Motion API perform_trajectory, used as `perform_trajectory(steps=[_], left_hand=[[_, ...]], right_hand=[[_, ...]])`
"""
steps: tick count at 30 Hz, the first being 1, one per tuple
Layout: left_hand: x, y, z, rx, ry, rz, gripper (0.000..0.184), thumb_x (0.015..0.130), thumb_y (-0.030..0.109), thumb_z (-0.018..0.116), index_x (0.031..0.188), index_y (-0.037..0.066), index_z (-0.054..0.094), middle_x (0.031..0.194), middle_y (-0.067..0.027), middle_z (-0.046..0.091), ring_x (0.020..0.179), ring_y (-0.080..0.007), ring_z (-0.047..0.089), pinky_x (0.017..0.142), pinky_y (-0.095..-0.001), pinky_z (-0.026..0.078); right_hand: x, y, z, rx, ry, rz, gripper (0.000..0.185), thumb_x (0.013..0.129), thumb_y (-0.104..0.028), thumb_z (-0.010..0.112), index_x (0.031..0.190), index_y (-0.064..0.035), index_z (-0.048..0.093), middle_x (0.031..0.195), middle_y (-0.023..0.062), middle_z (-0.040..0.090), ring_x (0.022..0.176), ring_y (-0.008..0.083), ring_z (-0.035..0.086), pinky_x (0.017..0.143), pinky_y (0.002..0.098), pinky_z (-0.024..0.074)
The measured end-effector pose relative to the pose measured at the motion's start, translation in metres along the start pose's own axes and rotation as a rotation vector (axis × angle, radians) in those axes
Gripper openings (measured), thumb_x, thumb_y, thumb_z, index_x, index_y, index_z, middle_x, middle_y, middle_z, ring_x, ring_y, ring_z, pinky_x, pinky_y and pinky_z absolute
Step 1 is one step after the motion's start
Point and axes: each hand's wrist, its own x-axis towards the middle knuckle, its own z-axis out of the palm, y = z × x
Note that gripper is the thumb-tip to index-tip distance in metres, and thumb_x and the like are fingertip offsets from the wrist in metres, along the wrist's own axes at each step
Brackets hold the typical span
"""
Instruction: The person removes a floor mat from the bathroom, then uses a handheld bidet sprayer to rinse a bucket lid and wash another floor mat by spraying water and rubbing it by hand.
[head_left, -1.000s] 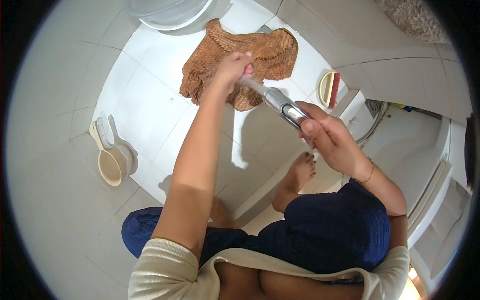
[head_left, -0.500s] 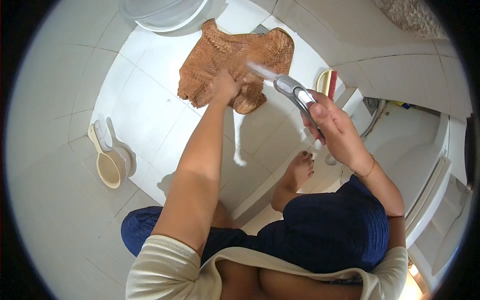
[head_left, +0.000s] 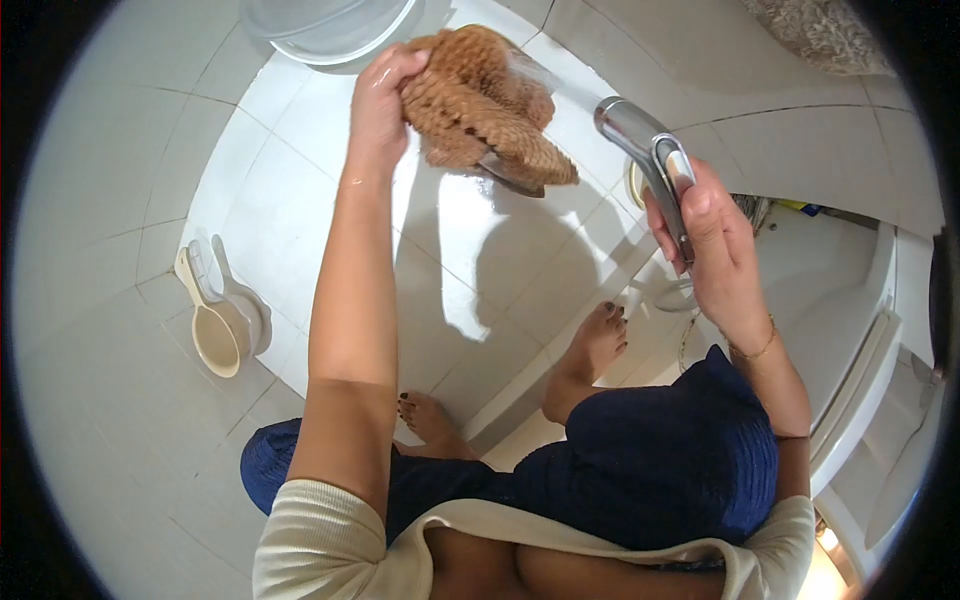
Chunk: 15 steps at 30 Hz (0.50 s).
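Note:
My left hand is closed on the left edge of a brown textured cloth, which is bunched up and lifted off the white tiled floor. Water sprays from a chrome sprayer onto the cloth's upper right side. My right hand is wrapped round the sprayer's handle, with the thumb on its front. The sprayer head points up and left, a short gap away from the cloth.
Two dippers lie at the left by the wall. A translucent basin stands at the top. The brush at the right is mostly hidden behind my right hand and the sprayer. My feet are on the floor below.
My left hand has gripped the cloth, which lay spread on the floor, and raised it up and left in a bunch. The sprayer and my right hand have moved right.

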Motion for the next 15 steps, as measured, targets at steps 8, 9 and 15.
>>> perform_trajectory(steps=[8, 9, 15], left_hand=[[-0.025, -0.062, -0.071, 1.543, 0.155, 0.26, 0.049, 0.071, 0.016, 0.067, 0.118, 0.014, 0.053, 0.122, -0.0186, 0.042, 0.114, -0.0364, 0.042, 0.095, -0.0416, 0.037], [-0.028, -0.077, -0.07, 1.543, 0.156, 0.258, 0.049, 0.071, 0.016, 0.067, 0.118, 0.014, 0.053, 0.122, -0.0186, 0.042, 0.114, -0.0364, 0.042, 0.095, -0.0416, 0.037], [-0.045, -0.113, -0.038, 2.008, -0.201, 0.14, 0.04, 0.077, 0.017, 0.059, 0.116, 0.024, 0.055, 0.128, -0.0034, 0.041, 0.127, -0.0331, 0.029, 0.102, -0.055, 0.025]], right_hand=[[-0.004, 0.021, 0.016, -0.117, -0.281, 0.031, 0.05, 0.095, -0.042, 0.037, 0.121, -0.0007, 0.048, 0.073, 0.0044, 0.05, 0.063, 0.0099, 0.046, 0.058, 0.0234, 0.0407], [-0.003, 0.02, 0.018, -0.145, -0.285, 0.025, 0.052, 0.094, -0.044, 0.038, 0.121, -0.0006, 0.048, 0.074, 0.0049, 0.051, 0.064, 0.0111, 0.047, 0.059, 0.0244, 0.0417], [0.007, 0.018, 0.014, -0.129, -0.114, 0.133, 0.049, 0.095, -0.042, 0.037, 0.121, -0.0022, 0.047, 0.075, 0.0045, 0.052, 0.064, 0.0102, 0.046, 0.06, 0.023, 0.0412]])
